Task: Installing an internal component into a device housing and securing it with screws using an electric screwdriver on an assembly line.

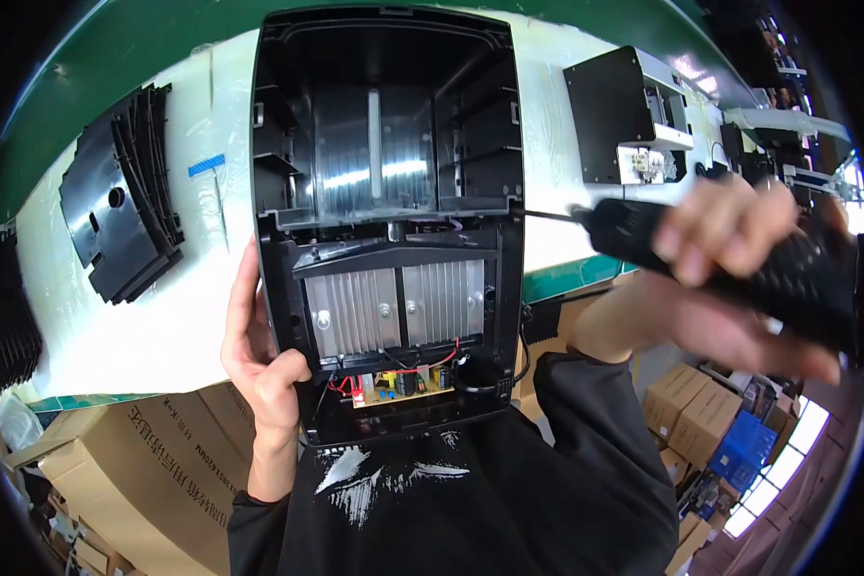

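Observation:
A black plastic appliance housing (384, 240) stretches from the table over its near edge toward my body. Ribbed metal heat sinks (398, 309) sit in its near half, with a circuit board (403, 389) and red wires below them. My left hand (267, 370) grips the housing's lower left side, thumb bent over the rim and fingers along the outer wall. At the right, my right hand (730, 250), smeared by motion, is closed around a black electric screwdriver (634, 228). The tool's thin bit points left and reaches the housing's right side; whether it meets a screw is too small to tell.
Black curved panels (115, 202) lie stacked on the plastic-covered table (67, 317) at left, near a strip of blue tape (206, 165). More dark ribbed parts (5, 307) stand at the far left. A black-and-white unit (624, 115) stands back right. Cardboard boxes (144, 470) are below.

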`<state>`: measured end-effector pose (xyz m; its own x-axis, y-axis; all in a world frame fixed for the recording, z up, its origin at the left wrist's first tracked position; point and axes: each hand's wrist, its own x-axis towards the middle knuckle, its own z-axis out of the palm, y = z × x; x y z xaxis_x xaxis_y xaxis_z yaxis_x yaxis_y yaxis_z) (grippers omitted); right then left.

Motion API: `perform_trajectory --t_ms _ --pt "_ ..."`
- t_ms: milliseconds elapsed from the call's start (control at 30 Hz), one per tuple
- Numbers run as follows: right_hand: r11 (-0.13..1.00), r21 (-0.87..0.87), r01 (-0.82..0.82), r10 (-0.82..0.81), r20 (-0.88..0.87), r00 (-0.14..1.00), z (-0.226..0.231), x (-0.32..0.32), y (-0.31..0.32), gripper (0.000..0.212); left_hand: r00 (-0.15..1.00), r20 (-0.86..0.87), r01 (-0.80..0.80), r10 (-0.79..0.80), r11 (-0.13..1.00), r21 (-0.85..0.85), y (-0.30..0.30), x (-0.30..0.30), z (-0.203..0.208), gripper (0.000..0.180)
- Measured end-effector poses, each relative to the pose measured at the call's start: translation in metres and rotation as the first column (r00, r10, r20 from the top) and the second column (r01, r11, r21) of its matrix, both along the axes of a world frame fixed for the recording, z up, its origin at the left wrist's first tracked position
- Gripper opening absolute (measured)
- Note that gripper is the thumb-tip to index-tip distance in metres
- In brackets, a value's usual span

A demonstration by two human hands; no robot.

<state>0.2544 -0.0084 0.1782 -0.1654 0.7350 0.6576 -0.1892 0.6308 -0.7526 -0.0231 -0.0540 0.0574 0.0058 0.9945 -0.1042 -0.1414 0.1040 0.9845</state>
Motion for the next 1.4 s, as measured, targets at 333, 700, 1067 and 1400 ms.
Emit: perform_trajectory --t_ms 333,700,1067,1400 --pt "0.650 0.471 0.597 -0.594 -0.175 0.785 0.068 0.096 -0.077 0.070 0.998 -0.049 -0.042 0.041 0.999 -0.033 -0.006 -0.002 0.004 0.093" --pt "0.364 0.232 0.902 -0.869 -0.266 0.418 0.015 0.163 -0.053 0.080 0.991 -0.128 -0.037 0.031 0.998 -0.048 -0.005 0.003 0.007 0.092" --pt "0.752 0.052 0.657 -0.653 -0.073 0.754 0.009 0.207 -0.029 0.082 0.994 -0.108 -0.040 0.033 0.997 -0.067 -0.005 0.002 0.006 0.093" --pt "0.468 -0.047 0.882 -0.867 0.171 0.469 0.029 0.186 0.068 0.042 0.994 -0.104 -0.015 0.016 1.000 0.014 -0.004 0.001 0.001 0.090"
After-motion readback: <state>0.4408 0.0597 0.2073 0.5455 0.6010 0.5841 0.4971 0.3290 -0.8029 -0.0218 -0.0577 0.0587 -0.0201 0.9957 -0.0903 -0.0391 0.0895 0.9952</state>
